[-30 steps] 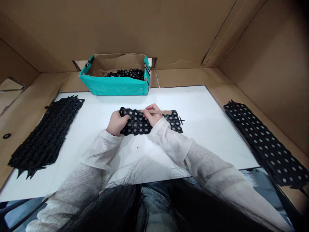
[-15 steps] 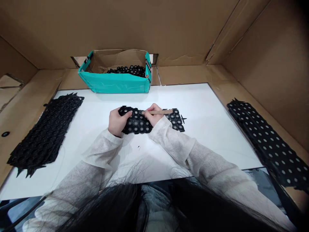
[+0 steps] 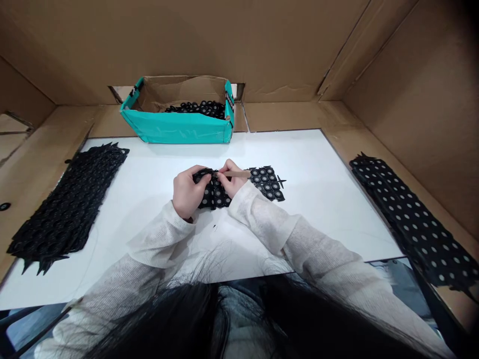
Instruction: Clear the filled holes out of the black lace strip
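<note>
A black sheet of round rubber-like parts [image 3: 266, 183] lies across the middle of the white board, rows of ring shapes facing up. My left hand [image 3: 189, 192] is closed on its left end, thumb on top, and that end is folded upward. Between the fingers of my right hand [image 3: 232, 180] is a flat wooden stick [image 3: 239, 174]. Its left tip meets the sheet close to my left thumb; the exact contact is hidden by my fingers. A small black star-shaped scrap [image 3: 281, 181] sits at the sheet's right end.
At the back stands a teal cardboard box [image 3: 179, 130] holding many loose black rings [image 3: 200, 108]. A stack of black sheets [image 3: 67, 204] lies left, another pile of dotted sheets [image 3: 415, 219] right. Cardboard walls [image 3: 284, 55] surround the white board [image 3: 318, 209]. One ring [image 3: 5, 206] lies far left.
My left hand has shifted slightly right and bent the sheet's left end up. The right hand and stick have moved a little left.
</note>
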Motion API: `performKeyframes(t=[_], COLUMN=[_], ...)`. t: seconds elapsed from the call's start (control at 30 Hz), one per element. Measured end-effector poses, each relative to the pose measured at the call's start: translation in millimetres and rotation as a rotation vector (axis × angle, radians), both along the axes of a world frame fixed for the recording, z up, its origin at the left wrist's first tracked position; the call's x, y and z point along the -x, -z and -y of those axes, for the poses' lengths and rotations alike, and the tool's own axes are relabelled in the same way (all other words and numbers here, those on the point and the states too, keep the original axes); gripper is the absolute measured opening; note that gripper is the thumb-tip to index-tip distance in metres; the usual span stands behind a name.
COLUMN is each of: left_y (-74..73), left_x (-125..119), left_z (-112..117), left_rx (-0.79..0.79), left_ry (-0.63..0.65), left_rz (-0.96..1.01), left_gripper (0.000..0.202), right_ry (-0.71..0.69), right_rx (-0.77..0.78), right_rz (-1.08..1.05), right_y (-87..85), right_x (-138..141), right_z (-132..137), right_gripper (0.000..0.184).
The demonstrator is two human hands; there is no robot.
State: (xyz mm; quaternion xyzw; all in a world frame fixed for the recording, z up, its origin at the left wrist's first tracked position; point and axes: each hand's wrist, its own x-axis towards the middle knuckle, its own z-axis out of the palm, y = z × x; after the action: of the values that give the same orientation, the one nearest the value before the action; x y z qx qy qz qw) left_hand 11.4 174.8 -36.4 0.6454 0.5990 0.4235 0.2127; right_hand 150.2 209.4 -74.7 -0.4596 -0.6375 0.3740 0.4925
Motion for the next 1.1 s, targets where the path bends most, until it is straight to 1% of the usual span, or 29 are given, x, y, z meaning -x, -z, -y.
performKeyframes(t=[0.07, 0.17, 0.2, 0.23, 0.27, 0.37, 0.47, 0.63, 0.7, 0.87, 0.93, 1.0, 1.07, 1.1], left_y=[4.3, 14.0, 16.4, 17.9, 18.5, 16.7, 14.9, 14.5, 13.3, 7.1, 3.6, 0.1, -2.4, -3.1], left_x=[6, 17, 20, 21, 22, 20, 18, 18, 18, 12, 7, 2, -1, 0], left_z=[-3, -11, -13, -14, -14, -13, -11, -10, -9, -5, -1, 3, 6, 7], left_rx=[0.023, 0.061, 0.068, 0.073, 0.076, 0.084, 0.08, 0.075, 0.067, 0.019, -0.007, -0.029, -0.035, -0.031], left_ry=[-0.051, -0.1, -0.102, -0.103, -0.106, -0.106, -0.099, -0.108, -0.103, -0.054, -0.04, -0.026, -0.02, -0.029], left_rz=[-0.041, -0.045, -0.049, -0.061, -0.078, -0.114, -0.12, -0.128, -0.123, -0.073, -0.053, -0.039, -0.047, -0.064], left_gripper=[0.02, 0.023, 0.022, 0.022, 0.021, 0.018, 0.016, 0.017, 0.017, 0.016, 0.015, 0.014, 0.014, 0.014], right_ry=[0.022, 0.103, 0.128, 0.136, 0.124, 0.042, 0.057, 0.062, 0.044, -0.065, -0.101, -0.125, -0.114, -0.095], right_rx=[0.099, 0.295, 0.324, 0.33, 0.319, 0.228, 0.166, 0.169, 0.182, 0.181, 0.154, 0.093, 0.025, 0.023], right_rz=[-0.102, -0.405, -0.473, -0.499, -0.481, -0.289, -0.184, -0.167, -0.187, -0.206, -0.179, -0.101, -0.015, -0.004], right_y=[-2.7, -5.5, -5.8, -5.8, -5.5, -2.6, 2.6, 7.3, 4.4, -5.2, -5.0, -3.1, -1.5, -1.2], right_x=[-1, -5, -7, -8, -9, -9, -8, -7, -7, -7, -5, -3, -1, 0], right_z=[-3, -7, -7, -7, -5, 2, 5, 2, 2, 9, 12, 15, 15, 13], right_gripper=[0.014, 0.014, 0.015, 0.016, 0.016, 0.017, 0.018, 0.017, 0.018, 0.019, 0.018, 0.017, 0.016, 0.016])
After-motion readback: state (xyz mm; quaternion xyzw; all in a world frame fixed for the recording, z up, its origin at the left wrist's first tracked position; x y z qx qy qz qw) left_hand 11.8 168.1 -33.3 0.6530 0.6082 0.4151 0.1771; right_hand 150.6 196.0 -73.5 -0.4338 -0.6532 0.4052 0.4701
